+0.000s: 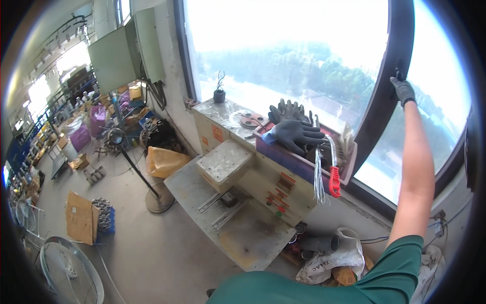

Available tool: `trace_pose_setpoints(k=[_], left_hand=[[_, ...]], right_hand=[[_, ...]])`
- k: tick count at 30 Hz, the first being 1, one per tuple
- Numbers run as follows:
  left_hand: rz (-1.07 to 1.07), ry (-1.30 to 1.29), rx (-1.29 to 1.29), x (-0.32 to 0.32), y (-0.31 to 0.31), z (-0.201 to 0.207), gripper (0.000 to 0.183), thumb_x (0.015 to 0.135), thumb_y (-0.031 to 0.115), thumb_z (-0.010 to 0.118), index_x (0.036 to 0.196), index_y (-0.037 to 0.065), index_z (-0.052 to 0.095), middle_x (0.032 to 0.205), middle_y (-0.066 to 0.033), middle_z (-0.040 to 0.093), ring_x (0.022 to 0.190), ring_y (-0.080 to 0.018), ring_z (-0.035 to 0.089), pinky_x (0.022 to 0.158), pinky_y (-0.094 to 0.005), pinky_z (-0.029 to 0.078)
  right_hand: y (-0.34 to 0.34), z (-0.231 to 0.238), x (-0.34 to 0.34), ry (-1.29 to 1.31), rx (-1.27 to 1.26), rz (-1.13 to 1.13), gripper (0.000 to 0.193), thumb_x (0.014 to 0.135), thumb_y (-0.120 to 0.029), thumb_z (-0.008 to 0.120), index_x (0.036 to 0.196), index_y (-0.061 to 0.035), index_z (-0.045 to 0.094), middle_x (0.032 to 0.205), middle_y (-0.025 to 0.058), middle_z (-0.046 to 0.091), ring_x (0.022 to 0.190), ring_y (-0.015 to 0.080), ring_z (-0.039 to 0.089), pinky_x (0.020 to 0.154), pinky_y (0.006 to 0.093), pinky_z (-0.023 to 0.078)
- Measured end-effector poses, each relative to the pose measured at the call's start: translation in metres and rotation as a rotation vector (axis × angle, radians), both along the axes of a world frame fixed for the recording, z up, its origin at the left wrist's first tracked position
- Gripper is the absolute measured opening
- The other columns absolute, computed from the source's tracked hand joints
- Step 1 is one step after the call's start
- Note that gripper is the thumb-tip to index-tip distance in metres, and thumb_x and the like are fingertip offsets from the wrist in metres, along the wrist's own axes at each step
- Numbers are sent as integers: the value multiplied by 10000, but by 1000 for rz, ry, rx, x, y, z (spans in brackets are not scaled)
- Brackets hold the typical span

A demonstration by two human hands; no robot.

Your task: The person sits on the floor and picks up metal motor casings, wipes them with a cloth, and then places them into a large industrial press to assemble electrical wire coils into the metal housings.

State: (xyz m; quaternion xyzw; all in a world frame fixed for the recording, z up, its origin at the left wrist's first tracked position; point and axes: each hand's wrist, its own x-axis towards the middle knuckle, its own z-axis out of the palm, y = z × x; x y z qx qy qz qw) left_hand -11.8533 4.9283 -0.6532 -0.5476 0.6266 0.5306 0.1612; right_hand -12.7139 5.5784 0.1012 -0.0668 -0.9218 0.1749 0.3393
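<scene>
Gloved right hand point(403, 90) reaches high, its fingers seemingly closed on the dark window frame point(385, 96), with bright glass on both sides.

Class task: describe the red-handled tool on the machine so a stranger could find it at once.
Start at the cream box-shaped machine under the big window. On its top sits a purple tray holding dark gloves. The red-handled wire brush hangs over the tray's near edge, the only bright red item there.

one gloved hand point(403, 90), one red-handled tool point(334, 181), one standing fan point(115, 138)
</scene>
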Motion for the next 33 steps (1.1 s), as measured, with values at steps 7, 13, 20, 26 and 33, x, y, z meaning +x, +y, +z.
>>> trace_pose_setpoints(k=[7,13,20,26,33], left_hand=[[159,-23,-2,14,49,24,193,941,200,669,1020,24,680,793,-66,680,638,-161,622,553,-297,483],[206,127,-77,0,-1,18,194,941,197,671,1023,21,681,801,-67,684,642,-161,625,557,-296,485],[-42,308,-225,-72,-47,10,245,962,211,654,1089,12,720,870,-101,727,733,-189,678,686,-346,553],[-386,54,-123,-59,-48,-16,291,942,257,669,1085,9,723,863,-108,728,748,-199,688,704,-349,558],[-495,-59,-86,-70,-67,-17,306,935,264,666,1089,6,722,868,-113,728,751,-202,688,702,-355,557]], right_hand=[[-4,32,4,160,434,44,296,963,-140,495,1192,-35,650,1224,211,678,1177,374,631,1013,439,487],[-20,46,54,187,740,-182,343,1002,-99,424,1249,-66,660,1296,161,661,1231,334,616,1071,433,475],[-1,40,202,321,862,55,282,949,21,575,1214,-25,662,1175,172,701,1131,339,660,1018,411,518],[17,-16,415,634,752,17,366,1026,-79,557,1392,-55,557,1377,144,605,1295,296,557,1101,390,447],[-1,-208,590,703,-198,30,898,904,-391,743,1557,11,275,1499,192,464,1406,308,419,1183,429,319]])
